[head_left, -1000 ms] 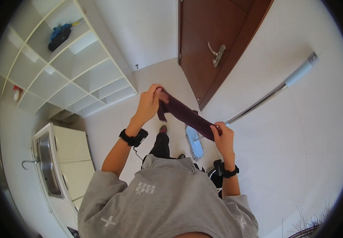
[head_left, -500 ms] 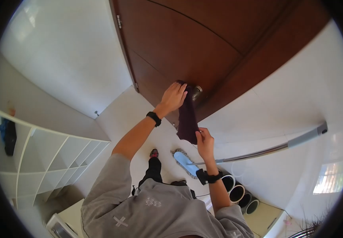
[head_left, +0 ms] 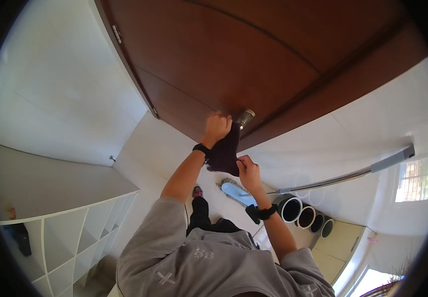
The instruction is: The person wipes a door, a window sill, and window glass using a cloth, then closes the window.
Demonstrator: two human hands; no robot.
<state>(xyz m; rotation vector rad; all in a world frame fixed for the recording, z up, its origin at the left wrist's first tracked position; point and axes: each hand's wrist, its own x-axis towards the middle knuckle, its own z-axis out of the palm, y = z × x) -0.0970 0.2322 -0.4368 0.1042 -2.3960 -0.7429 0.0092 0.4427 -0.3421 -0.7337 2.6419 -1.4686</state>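
Observation:
A dark purple cloth (head_left: 225, 152) hangs between my two hands in front of the door. My left hand (head_left: 218, 126) is closed on its upper end, just left of the metal door knob (head_left: 245, 117). Lower down and to the right, my right hand (head_left: 248, 173) pinches the cloth's bottom corner. The knob sits on a reddish-brown wooden door (head_left: 199, 64). I cannot tell whether the cloth touches the knob.
A mop with a blue head (head_left: 237, 192) stands by my feet, its grey handle (head_left: 394, 159) leaning along the right wall. Several round tubes with pale rims (head_left: 290, 210) are at the lower right. White cubby shelving (head_left: 65, 222) lines the left side.
My left hand has closed into a fist around the cloth and lies a little lower and left of the knob. The cloth is bunched shorter, and my view has shifted.

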